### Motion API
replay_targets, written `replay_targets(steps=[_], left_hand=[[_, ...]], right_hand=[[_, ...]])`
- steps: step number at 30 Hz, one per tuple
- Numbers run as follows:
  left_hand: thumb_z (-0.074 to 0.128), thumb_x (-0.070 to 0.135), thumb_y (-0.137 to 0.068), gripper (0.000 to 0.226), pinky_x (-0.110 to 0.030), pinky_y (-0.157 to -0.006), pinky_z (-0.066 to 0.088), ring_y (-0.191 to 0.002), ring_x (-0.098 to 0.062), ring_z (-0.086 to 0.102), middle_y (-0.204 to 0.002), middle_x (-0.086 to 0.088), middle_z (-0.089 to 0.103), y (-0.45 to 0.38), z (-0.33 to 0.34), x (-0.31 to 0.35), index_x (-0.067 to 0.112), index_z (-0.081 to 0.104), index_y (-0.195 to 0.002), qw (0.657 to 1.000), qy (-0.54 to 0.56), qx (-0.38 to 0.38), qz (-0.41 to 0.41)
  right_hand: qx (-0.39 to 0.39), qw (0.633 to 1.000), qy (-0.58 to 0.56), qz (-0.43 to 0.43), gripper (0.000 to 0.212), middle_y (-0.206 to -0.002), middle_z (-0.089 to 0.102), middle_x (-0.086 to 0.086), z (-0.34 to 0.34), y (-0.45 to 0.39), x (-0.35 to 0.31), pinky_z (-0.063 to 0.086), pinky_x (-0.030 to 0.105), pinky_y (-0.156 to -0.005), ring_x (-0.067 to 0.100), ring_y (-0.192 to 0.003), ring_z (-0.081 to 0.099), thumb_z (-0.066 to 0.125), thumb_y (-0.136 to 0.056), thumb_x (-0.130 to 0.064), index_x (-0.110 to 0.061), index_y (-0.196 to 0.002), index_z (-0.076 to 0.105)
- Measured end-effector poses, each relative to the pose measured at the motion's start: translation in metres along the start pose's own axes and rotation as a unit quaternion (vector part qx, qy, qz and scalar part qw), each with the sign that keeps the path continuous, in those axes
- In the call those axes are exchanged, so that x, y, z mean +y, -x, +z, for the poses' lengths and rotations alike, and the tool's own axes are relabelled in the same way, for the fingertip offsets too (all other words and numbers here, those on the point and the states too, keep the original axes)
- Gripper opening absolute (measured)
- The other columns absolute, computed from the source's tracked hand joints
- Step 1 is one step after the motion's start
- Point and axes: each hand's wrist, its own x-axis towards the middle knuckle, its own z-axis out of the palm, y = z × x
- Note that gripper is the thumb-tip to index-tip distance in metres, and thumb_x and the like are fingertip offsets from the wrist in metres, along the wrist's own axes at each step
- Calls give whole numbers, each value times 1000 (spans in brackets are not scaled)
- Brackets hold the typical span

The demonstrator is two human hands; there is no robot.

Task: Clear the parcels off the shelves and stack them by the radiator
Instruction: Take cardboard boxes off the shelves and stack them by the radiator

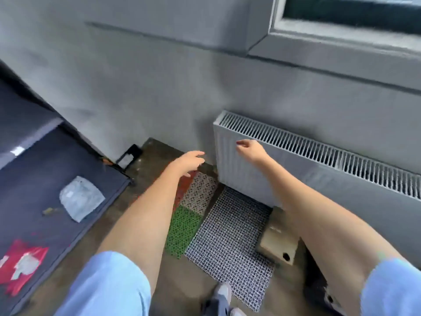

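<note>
From the head camera, both bare arms reach forward and down toward the wall, each in a light blue short sleeve [107,286]. The left hand [192,159] is stretched out with its fingers straight and loose, grasping nothing, above the floor just left of the white ribbed panel radiator [296,156]. The right hand [248,149] hangs in front of the radiator's upper left corner, wrist bent, fingers loosely curled downward and empty; its nails are red.

Two parcels lie on the dark grey shelf [45,167] at the left: one pale grey plastic mailer bag [79,197] and, nearer the camera, one red plastic mailer bag with a white label [22,265]. Both are well apart from the radiator.

On the brown floor below the radiator lie two mats side by side: one red, white and green perforated mat [193,208] and one grey woven mesh mat [230,242]. One beige cardboard box with a round hole [278,242] sits at the mesh mat's right edge, partly hidden by the right forearm. One grey shoe [222,293] shows at the bottom edge.
</note>
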Motion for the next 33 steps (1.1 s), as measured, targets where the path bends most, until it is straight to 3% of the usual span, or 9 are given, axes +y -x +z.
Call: replay_targets(steps=[3, 6, 11, 17, 19, 21, 26, 29, 33], left_hand=[[35, 19, -100, 43, -36, -95, 40, -118, -21, 51, -140, -8, 49, 91, -88, 1, 24, 36, -143, 995, 15, 95, 11], [34, 23, -101, 42, -33, -88, 38, -117, -20, 52, -140, -6, 49, 181, -157, -22, 23, 35, -143, 980, 44, 192, 12], [36, 21, -100, 43, -37, -92, 44, -118, -20, 53, -135, -5, 51, 331, -213, -107, 24, 36, -143, 951, 79, 295, -46], [39, 15, -97, 40, -37, -93, 44, -114, -20, 56, -132, -5, 56, 508, -242, -243, 21, 48, -135, 855, 172, 472, -129], [39, 14, -98, 39, -38, -96, 43, -118, -22, 55, -130, -6, 57, 561, -244, -286, 18, 48, -135, 814, 210, 521, -146], [39, 13, -98, 39, -34, -89, 41, -111, -21, 55, -125, -7, 57, 610, -245, -328, 17, 48, -136, 784, 234, 554, -158], [42, 15, -97, 38, -34, -91, 44, -117, -22, 53, -127, -6, 55, 725, -240, -439, 17, 51, -134, 732, 247, 603, -202], [41, 17, -98, 38, -37, -95, 44, -123, -24, 51, -134, -6, 53, 796, -229, -514, 17, 49, -135, 715, 250, 605, -245], [41, 21, -99, 38, -39, -98, 43, -125, -23, 50, -137, -5, 52, 881, -208, -619, 16, 46, -137, 664, 298, 615, -305]], right_hand=[[-10, 995, 18, -96, 34, -94, 62, 16, -17, 20, -110, 41, 23, -61, 17, -81, 56, 45, -92, -11, 5, -118, 61], [-16, 980, 18, -196, 32, -90, 59, 15, -6, 49, -211, 35, 18, -54, 3, -55, 50, 47, -93, -14, 2, -115, 64], [-113, 941, 34, -317, 35, -92, 55, 10, 71, 135, -341, 36, 14, -44, 17, -83, 44, 47, -94, -17, 2, -118, 62], [-263, 872, 40, -410, 34, -98, 64, 21, 187, 272, -443, 46, 35, -79, 30, -96, 59, 46, -96, -19, 7, -109, 63], [-302, 847, 47, -434, 29, -69, 55, 9, 224, 317, -469, 41, 24, -62, 21, -73, 53, 46, -97, -22, -6, -82, 65], [-321, 823, 53, -465, 29, -59, 41, -1, 264, 363, -496, 31, 9, -40, 12, -56, 38, 45, -97, -17, 2, -92, 66], [-395, 752, 50, -525, 28, -83, 58, 5, 384, 496, -548, 37, 22, -61, 14, -74, 49, 44, -97, -17, -2, -111, 63], [-438, 717, 62, -538, 24, -79, 53, -3, 466, 583, -572, 32, 16, -52, 3, -62, 41, 45, -97, -21, -13, -111, 62], [-506, 678, 112, -521, 38, -112, 51, 2, 565, 682, -590, 39, 24, -61, 17, -92, 48, 44, -98, -28, -15, -132, 52]])
